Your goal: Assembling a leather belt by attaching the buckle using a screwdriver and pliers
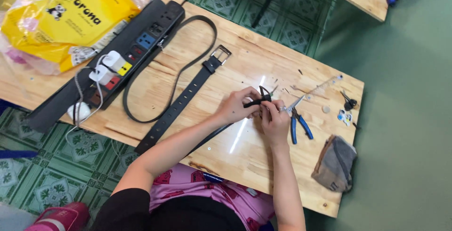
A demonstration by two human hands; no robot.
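Head view: left hand [233, 107] and right hand [274, 119] both pinch a black strap [256, 102] over the desk [245, 61]. The narrow strap could slip; pliers [297, 120] lie close enough to snag the right hand.

Crumpled yellow bag [70, 16], table's far-left corner

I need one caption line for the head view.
Both hands work a black belt end over a wooden table, blue pliers beside.

Belt end [256, 102] hidden by hands; yellow bag [66, 14] cropped.
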